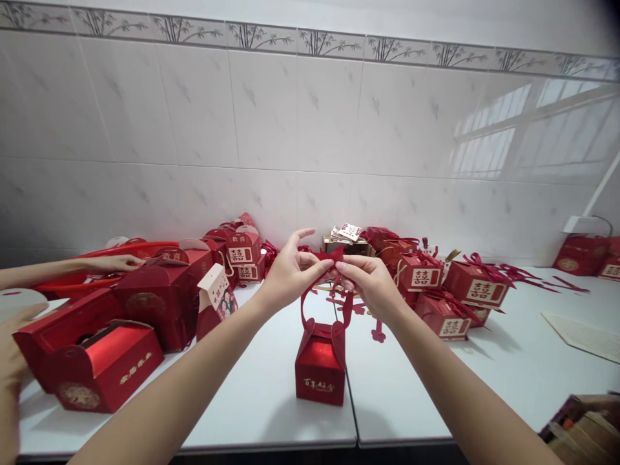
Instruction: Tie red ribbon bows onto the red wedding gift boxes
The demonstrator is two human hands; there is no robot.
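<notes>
A small red gift box (320, 371) with gold characters stands upright on the white table, near its front edge. From its top rises a dark red ribbon (304, 310) in a loop. My left hand (293, 268) pinches the ribbon's upper part between thumb and finger, the other fingers raised. Close against it, my right hand (365, 281) is also closed on the ribbon, fingertips almost touching the left ones. Several red flower-shaped tags (378, 332) lie on the table behind and right of the box.
Tied red boxes (426, 278) are grouped at the back right. At the left, a co-worker's hands (113, 262) are among larger red boxes (119, 365) and a red basin (159, 248). White cards (347, 232) lie near the tiled wall. A seam runs through the table (402, 407).
</notes>
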